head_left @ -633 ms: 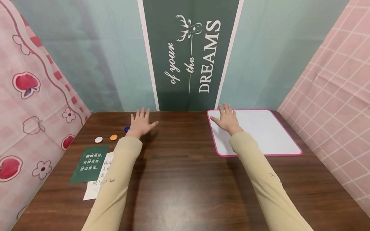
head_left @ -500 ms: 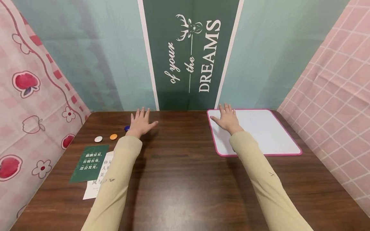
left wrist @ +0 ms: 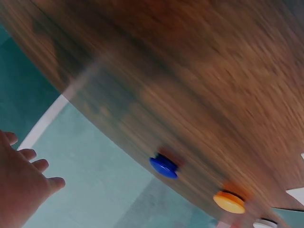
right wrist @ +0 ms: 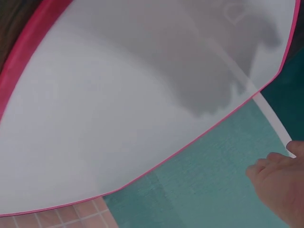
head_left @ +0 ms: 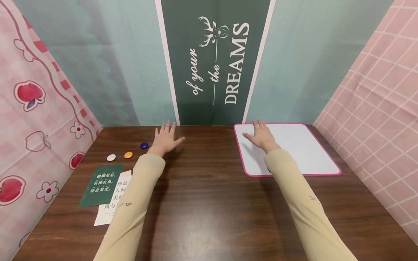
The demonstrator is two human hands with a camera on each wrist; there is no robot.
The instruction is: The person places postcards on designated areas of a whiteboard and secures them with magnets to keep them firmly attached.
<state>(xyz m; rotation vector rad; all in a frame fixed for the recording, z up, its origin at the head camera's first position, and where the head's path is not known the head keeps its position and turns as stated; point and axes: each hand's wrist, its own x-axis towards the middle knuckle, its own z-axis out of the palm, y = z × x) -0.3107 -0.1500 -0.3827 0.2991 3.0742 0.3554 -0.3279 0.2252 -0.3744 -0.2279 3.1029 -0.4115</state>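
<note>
Overlapping nearer the body than the left hand [head_left: 164, 139], and to its left, two printed cards lie on the counter [head_left: 205, 203]: one green card [head_left: 101, 186] and one white card [head_left: 119, 192]. Farther out, left of that hand, sit three discs: one white disc [head_left: 111, 157], one orange disc [head_left: 128, 155] and one blue disc [head_left: 144, 145], the last just beside it. The left hand hovers spread; the right hand [head_left: 263, 137], fingers straight, thumb out, hovers above one pink-edged whiteboard [head_left: 303, 148]. Beyond both stands one dark green panel [head_left: 209, 69]. Only the head view shows the card print; the left wrist view catches the discs side-on, the right wrist view a broad shadow [right wrist: 209, 80] across the whiteboard.
</note>
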